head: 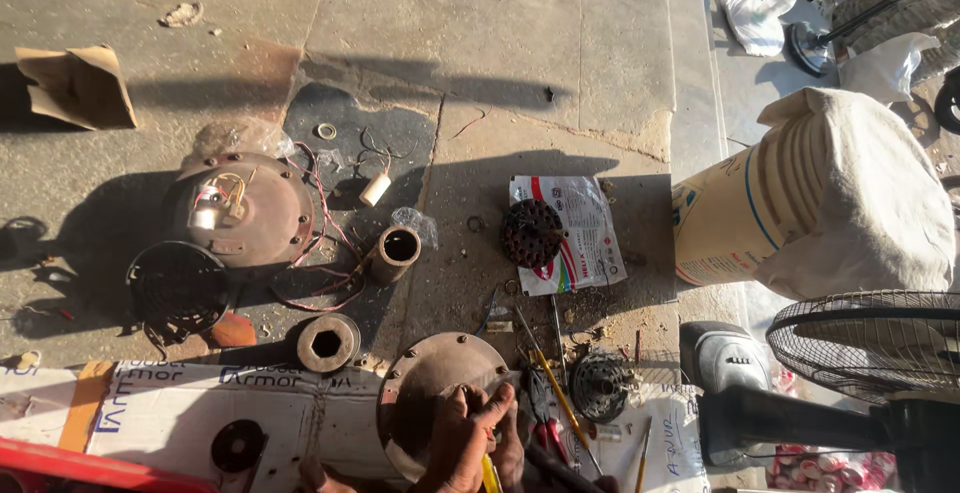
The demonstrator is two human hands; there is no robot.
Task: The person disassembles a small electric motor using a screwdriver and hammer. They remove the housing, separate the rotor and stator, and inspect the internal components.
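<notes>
Two hands, right hand [462, 440] grip pinching a yellow-handled tool [490, 473] against a round rusty motor cover [432, 373], left hand [318, 475] barely visible, grip unclear, two short metal sleeves [395, 253] on the stone floor [480, 43].

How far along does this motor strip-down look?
Already apart: one rusty end cover with loose wires, a metal sleeve and a dark wound core lie spread on the ground. In hand: both hands work on a second round cover. Nothing looks put back together yet.
</notes>
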